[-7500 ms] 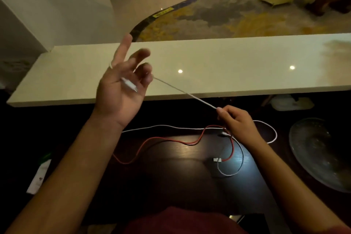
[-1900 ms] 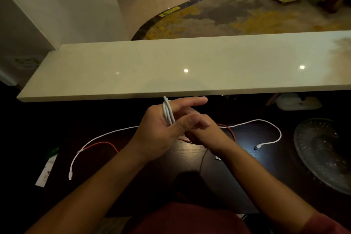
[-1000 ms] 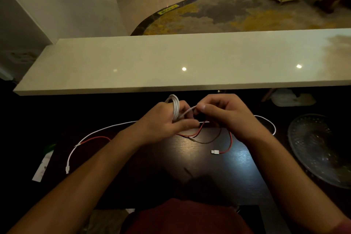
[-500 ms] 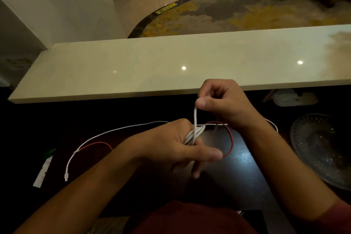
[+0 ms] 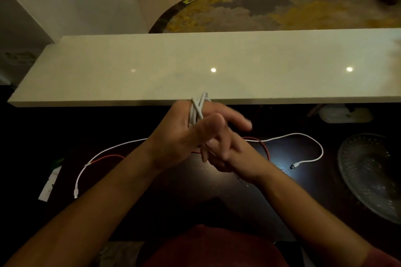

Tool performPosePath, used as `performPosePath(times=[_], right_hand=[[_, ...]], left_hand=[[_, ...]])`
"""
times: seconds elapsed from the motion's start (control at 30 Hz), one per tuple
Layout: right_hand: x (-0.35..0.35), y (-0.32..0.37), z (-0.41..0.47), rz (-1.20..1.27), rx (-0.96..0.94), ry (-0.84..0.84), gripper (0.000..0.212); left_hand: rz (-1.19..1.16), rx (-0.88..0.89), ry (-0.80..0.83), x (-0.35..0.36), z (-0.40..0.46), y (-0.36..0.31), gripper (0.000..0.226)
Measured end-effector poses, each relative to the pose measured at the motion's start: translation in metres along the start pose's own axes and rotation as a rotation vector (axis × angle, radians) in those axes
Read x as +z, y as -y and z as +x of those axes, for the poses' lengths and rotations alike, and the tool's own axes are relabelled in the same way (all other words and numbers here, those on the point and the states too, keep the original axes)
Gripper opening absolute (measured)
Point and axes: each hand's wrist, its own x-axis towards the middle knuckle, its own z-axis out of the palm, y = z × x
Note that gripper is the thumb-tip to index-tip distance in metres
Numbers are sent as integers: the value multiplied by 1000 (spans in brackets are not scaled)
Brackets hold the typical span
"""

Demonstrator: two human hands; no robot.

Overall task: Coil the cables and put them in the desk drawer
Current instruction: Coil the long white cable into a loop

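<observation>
A white cable [image 5: 198,107] is wound in several loops around the fingers of my left hand [image 5: 186,134], which is raised over the dark desk [image 5: 282,180]. My right hand [image 5: 227,154] sits just under and behind the left hand, fingers curled; its grip on the cable's tail is hidden. A second white cable [image 5: 303,136] lies loose across the desk with a plug at its right end. A red cable [image 5: 108,157] lies beside it, partly hidden by my hands. No drawer is in view.
A pale stone counter [image 5: 217,67] runs across above the desk. A glass dish [image 5: 373,171] stands at the right edge. A white paper tag [image 5: 48,186] lies at the desk's left edge. A white object [image 5: 345,115] sits under the counter at the right.
My left hand has turned upright and risen with the loops toward the counter edge. My right hand has dropped from above the coil to below the left hand.
</observation>
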Motion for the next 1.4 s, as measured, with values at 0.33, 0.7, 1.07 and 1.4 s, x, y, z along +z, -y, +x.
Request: performPosePath(times=[0.33,0.7,1.07,1.4], right_hand=[[-24,17,-20,-433,-61,85,14],[-38,49,-36,-765,-346,-89,10],[-45,51,-24,-37,-310,-114,6],[-31,43,-22,197,-323,-75,6]], left_hand=[[76,-156,-146,-21,1,35,108],[355,-259,-105,-10,-1,47,98],[-286,-352,303,2,-7,23,101],[-598,-314,469,9,-4,10,87]])
